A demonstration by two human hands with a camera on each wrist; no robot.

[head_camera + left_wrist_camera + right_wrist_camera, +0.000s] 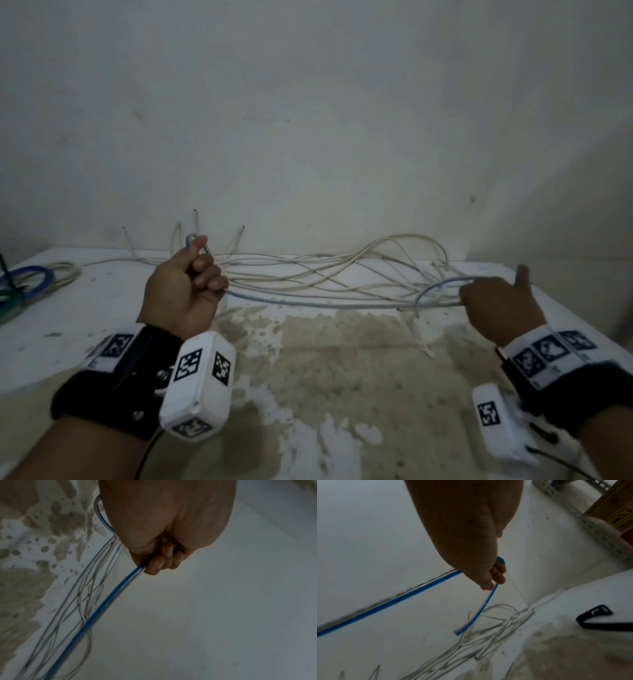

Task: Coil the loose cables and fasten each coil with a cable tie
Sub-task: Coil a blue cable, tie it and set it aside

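A blue cable (308, 301) stretches across the table between my two hands. My left hand (185, 287) grips one end in a fist, a small blue loop poking out above the thumb. In the left wrist view the curled fingers (157, 562) clamp the blue cable (109, 597). My right hand (496, 305) holds the other end with its thumb raised; its fingers (496, 577) curl round the blue cable (388, 604), and the short free end (479, 611) hangs below. A tangle of loose white cables (342, 270) lies along the wall behind both hands.
Finished coils, blue, white and green (30, 281), lie at the table's far left. The white table (342, 377) has a worn brown patch in the middle. A black strap (594, 618) lies near my right hand. A metal shelf frame (590, 524) stands at the right.
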